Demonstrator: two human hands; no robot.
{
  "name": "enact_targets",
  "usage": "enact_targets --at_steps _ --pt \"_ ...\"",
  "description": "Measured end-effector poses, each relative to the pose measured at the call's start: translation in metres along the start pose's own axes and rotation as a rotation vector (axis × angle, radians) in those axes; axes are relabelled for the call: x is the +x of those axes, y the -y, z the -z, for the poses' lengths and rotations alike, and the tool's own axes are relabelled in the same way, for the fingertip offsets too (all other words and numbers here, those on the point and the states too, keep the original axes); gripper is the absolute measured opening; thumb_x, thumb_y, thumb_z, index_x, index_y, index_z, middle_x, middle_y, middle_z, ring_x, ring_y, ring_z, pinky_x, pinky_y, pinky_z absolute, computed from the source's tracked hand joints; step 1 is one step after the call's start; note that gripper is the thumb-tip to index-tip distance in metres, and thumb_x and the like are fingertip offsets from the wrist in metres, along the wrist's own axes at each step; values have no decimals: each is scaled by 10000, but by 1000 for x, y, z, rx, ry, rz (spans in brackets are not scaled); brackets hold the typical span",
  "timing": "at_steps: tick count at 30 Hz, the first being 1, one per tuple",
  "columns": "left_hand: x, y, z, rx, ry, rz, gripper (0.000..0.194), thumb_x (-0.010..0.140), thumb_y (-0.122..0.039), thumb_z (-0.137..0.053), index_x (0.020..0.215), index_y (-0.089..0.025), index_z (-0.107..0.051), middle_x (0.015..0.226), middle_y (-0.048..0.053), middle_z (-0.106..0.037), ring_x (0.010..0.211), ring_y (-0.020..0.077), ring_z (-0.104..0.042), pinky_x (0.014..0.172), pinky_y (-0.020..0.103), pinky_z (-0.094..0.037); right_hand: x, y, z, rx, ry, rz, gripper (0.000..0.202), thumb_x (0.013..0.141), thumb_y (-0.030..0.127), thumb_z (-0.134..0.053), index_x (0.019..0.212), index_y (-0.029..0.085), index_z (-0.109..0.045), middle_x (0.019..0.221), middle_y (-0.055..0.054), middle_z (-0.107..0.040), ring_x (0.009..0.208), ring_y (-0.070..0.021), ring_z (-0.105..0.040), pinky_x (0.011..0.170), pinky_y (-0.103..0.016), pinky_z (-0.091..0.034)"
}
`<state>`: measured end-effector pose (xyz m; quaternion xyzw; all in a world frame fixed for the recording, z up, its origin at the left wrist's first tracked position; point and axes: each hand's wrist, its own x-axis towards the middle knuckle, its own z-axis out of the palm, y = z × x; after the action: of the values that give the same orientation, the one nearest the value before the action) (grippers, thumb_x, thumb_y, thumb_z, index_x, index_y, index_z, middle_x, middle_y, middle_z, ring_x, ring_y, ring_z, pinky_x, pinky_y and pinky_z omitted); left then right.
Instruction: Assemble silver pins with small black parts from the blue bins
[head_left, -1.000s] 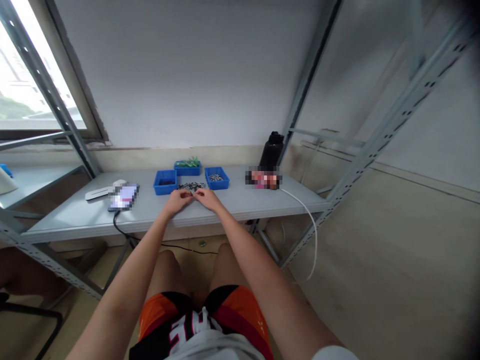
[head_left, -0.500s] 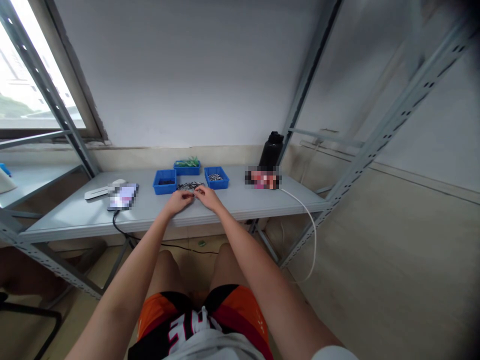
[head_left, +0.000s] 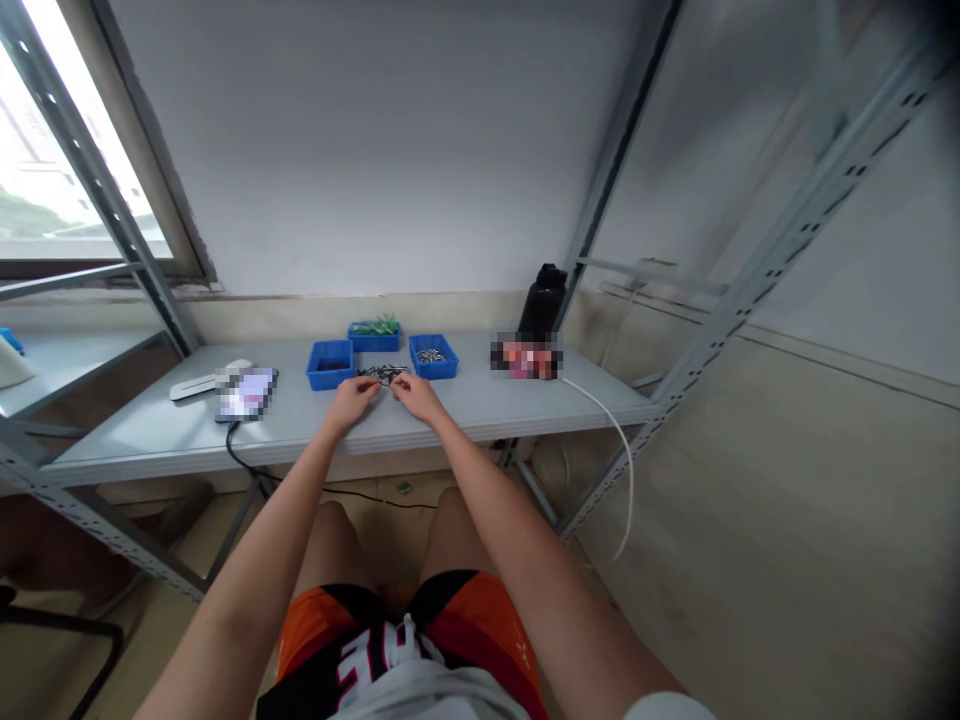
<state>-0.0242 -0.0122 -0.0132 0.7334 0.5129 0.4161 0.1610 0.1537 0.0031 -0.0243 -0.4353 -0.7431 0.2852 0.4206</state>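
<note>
A pile of small dark and silvery pieces (head_left: 384, 372) lies on the grey table between three blue bins. At its front left edge is my left hand (head_left: 352, 402), its fingers pinched together. My right hand (head_left: 417, 396) is closed at the pile's front right edge. What either hand holds, if anything, is too small to make out. The left blue bin (head_left: 330, 380) has dark contents, the right blue bin (head_left: 438, 370) holds small silvery pieces, and the back blue bin (head_left: 375, 343) holds green and white pieces.
A lit phone (head_left: 247, 394) with a black cable lies at the left beside a white object (head_left: 196, 386). Toward the right stand a black bottle (head_left: 543, 300) and a pixelated reddish item (head_left: 526, 357) with a white cable. Metal shelf posts rise on both sides.
My left hand has moved slightly left, and the gap between my hands has widened. My right hand has shifted very little.
</note>
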Motion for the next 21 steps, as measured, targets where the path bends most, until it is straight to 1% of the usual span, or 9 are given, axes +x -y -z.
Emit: enact_targets --at_steps 6,9,12,15,18,21 --pt "-1 -2 0 -8 12 12 331 792 -381 -545 904 -147 -751 909 96 -759 849 253 -667 810 335 -489 1 -3 -1 -17 -15 5 141 876 241 -529 802 197 -641 744 -13 -666 761 -161 -616 781 -284 -449" --pt "-1 -2 0 -18 7 22 341 792 -375 -539 915 -137 -751 904 101 -758 843 252 -662 799 330 -488 2 -3 -2 -13 -44 28 102 860 231 -550 877 196 -645 879 -36 -690 827 -163 -621 822 -294 -456" --pt "-1 -1 0 -25 -7 48 345 797 -372 -536 919 -130 -749 898 106 -757 845 253 -662 798 331 -486 3 -4 -2 12 -64 52 159 828 167 -540 961 189 -625 990 -43 -679 819 -146 -611 830 -290 -463" --pt "-1 -1 0 -28 -17 62 333 795 -376 -556 907 -131 -750 892 108 -756 843 252 -664 798 330 -483 3 -5 -3 17 -33 83 184 797 108 -509 918 189 -621 973 -27 -666 795 -137 -593 828 -286 -463" --pt "-1 -2 0 -32 -27 67 327 789 -382 -578 892 -127 -755 888 115 -754 837 252 -668 794 329 -484 4 -6 -2 -2 4 107 197 782 76 -494 844 190 -641 939 -24 -658 819 -143 -584 844 -289 -453" --pt "-1 -3 1 -32 -28 67 329 791 -384 -582 887 -122 -757 882 116 -754 822 252 -669 793 330 -485 5 -7 -1 -42 5 125 225 775 64 -494 823 193 -672 919 -29 -642 833 -149 -571 854 -297 -446"
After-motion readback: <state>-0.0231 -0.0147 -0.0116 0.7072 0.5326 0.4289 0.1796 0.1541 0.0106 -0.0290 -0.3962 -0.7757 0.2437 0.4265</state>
